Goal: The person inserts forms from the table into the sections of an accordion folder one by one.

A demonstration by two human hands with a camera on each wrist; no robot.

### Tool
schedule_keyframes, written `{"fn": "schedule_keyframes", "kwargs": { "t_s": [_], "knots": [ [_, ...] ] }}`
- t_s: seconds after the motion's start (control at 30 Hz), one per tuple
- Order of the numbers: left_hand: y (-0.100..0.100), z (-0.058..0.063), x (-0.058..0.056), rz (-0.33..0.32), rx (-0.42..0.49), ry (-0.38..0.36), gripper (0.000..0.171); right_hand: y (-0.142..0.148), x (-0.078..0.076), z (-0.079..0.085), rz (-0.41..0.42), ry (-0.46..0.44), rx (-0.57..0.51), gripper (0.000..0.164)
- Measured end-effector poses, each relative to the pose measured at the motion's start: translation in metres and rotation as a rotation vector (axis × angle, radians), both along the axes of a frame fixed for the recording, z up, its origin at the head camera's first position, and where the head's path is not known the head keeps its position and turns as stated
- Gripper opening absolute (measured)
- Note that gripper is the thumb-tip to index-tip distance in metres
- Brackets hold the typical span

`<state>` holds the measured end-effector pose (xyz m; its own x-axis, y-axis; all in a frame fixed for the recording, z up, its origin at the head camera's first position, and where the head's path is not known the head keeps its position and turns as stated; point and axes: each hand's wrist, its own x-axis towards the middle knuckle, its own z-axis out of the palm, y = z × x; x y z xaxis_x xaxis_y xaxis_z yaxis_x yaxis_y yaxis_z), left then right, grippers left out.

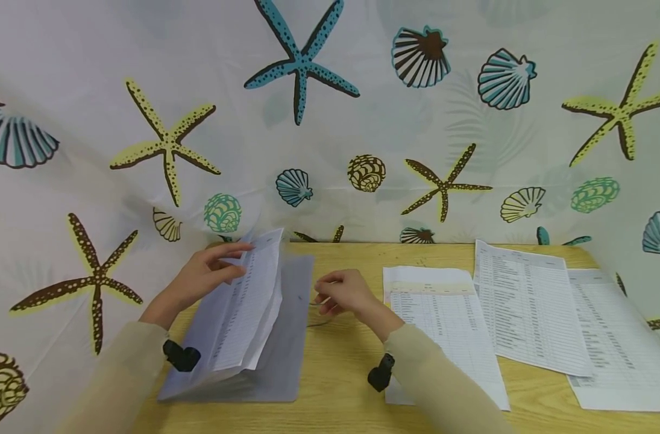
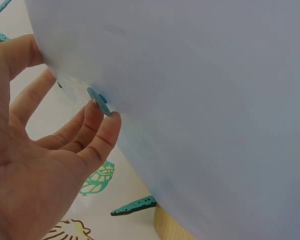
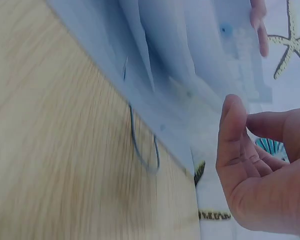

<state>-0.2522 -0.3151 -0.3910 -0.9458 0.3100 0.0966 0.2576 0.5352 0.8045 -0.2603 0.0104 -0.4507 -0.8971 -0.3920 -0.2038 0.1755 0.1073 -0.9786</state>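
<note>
White sheeting (image 1: 340, 132) patterned with starfish and seashells in blue, yellow, brown and green hangs behind a wood-grain tabletop (image 1: 335, 386) and along its sides. On the left part of the tabletop lies a translucent blue-grey document folder (image 1: 286, 361), its cover tilted up and a bundle of printed list sheets (image 1: 248, 295) raised inside it, their free edges curling.

At the folder's upper left edge, the left hand (image 1: 210, 265) has digits on both faces of the raised cover, its grip narrowed to pinch it. From the left wrist, a round blue button (image 2: 99, 101) on the folder shows right at the fingertips.

Just beyond the folder's right edge is the right hand (image 1: 347, 292), fingers loosely bent and thumb close to the forefinger, with nothing visible in its grip. Thin cord (image 3: 133, 130) makes a loop out from that edge over the tabletop; the right wrist view shows a gap between loop and hand.

Farther right lie three loose printed pages: one with a beige heading band (image 1: 433, 287) nearest the right hand, a middle page (image 1: 530, 307), and a far-right page (image 1: 628, 355) partly covered by the middle one. Both forearms wear beige sleeves (image 1: 438, 374) and small black wrist cameras (image 1: 181, 356).
</note>
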Motion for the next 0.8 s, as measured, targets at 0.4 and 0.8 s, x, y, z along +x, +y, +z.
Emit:
{"fn": "schedule_keyframes", "kwargs": {
  "t_s": [0.4, 0.8],
  "knots": [
    [-0.001, 0.0, 0.001, 0.002, 0.004, 0.009, 0.049, 0.078, -0.004, -0.001, -0.123, 0.043, 0.116, 0.035],
    [0.002, -0.001, -0.001, 0.001, -0.013, -0.004, 0.049, 0.152, 0.0, -0.008, -0.277, 0.016, 0.239, 0.039]
  ]
}}
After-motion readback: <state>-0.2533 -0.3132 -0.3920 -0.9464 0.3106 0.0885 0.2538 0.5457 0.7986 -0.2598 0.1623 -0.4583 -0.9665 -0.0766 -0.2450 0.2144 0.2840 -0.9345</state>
